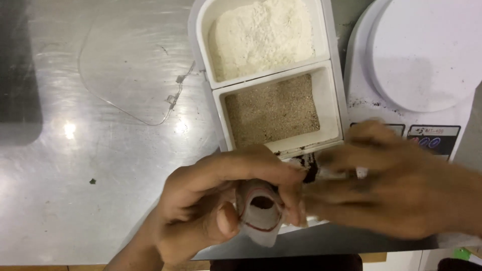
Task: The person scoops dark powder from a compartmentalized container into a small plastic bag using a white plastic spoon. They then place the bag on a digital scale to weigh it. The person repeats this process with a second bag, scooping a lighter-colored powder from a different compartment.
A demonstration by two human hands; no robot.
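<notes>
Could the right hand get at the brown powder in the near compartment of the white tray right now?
Probably yes: the brown powder lies uncovered just beyond the right hand, though that hand is busy at the small pouch in the left hand.

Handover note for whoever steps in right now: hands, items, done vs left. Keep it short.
Left hand: closed around a small pale pouch with a red-lined mouth, mouth held open, dark powder visible inside.
Right hand: blurred, at the pouch mouth, pinching a small white spoon-like tool with dark powder on it; grip unclear.
White two-compartment plastic tray: white powder in the far compartment, tan granules in the near one.
White digital scale: platform bare, dark specks beside it.
Clear plastic lid lies on the steel table.
Done: some dark powder in pouch. Left: pouch unsealed.
</notes>
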